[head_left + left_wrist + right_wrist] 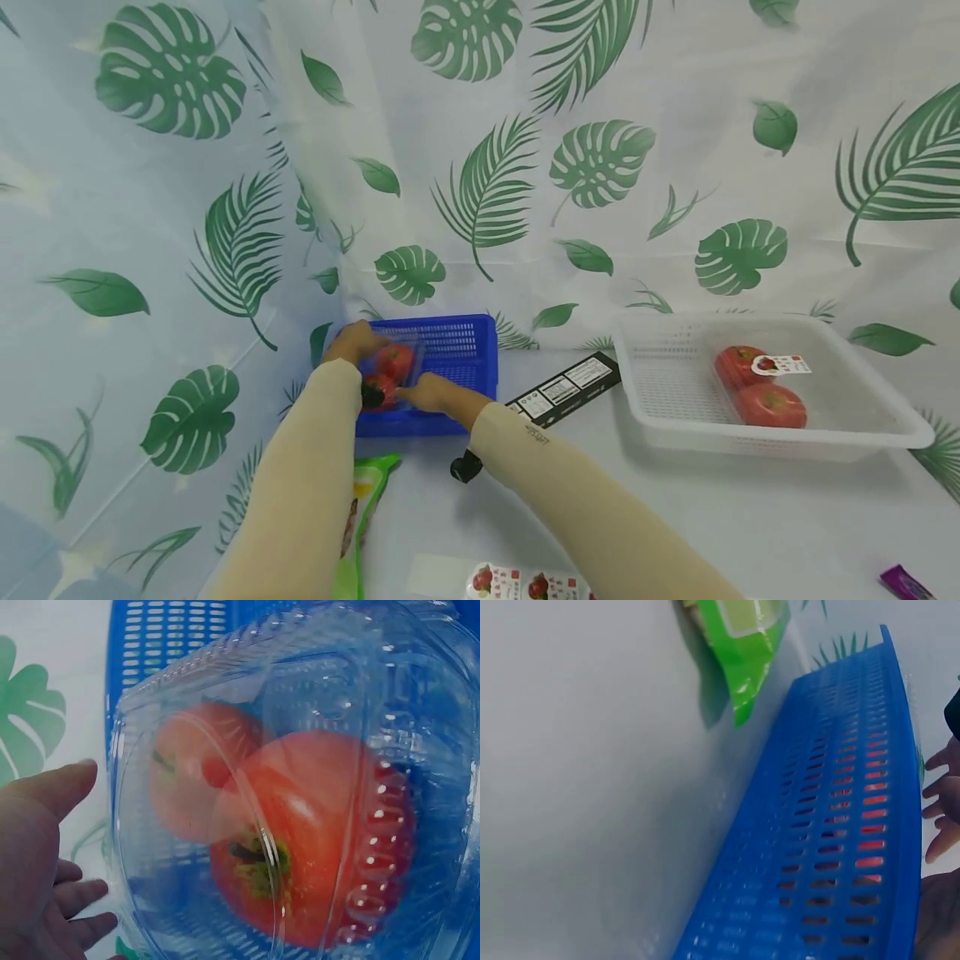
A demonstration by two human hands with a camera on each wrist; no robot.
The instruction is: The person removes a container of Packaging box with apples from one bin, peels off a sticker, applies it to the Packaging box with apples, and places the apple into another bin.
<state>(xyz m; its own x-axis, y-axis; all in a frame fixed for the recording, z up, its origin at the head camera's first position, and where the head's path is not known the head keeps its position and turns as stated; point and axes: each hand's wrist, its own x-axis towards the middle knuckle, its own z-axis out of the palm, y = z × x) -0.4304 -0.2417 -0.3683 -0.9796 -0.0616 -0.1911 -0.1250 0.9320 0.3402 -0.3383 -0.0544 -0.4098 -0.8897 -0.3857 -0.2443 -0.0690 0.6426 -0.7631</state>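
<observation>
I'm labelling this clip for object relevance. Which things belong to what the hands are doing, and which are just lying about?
In use:
left hand
right hand
clear tomato box
blue basket

Lying about:
white basket with packed tomatoes
black carton
green packet
purple wrapper

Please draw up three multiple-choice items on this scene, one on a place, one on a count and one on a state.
1. Where is the clear clamshell of tomatoes that both hands touch?
A. in the blue basket
B. in the white basket
C. on the black box

2. How many tomatoes lie in the white basket?
A. one
B. two
C. four

3. How is the left hand?
A. clenched in a fist
B. open beside the clamshell
C. gripping the green packet

Answers: 1 A, the head view shows it inside the blue walls; 2 B, two red tomatoes show there; 3 B, the left wrist view shows straight fingers at the clamshell's side.
</observation>
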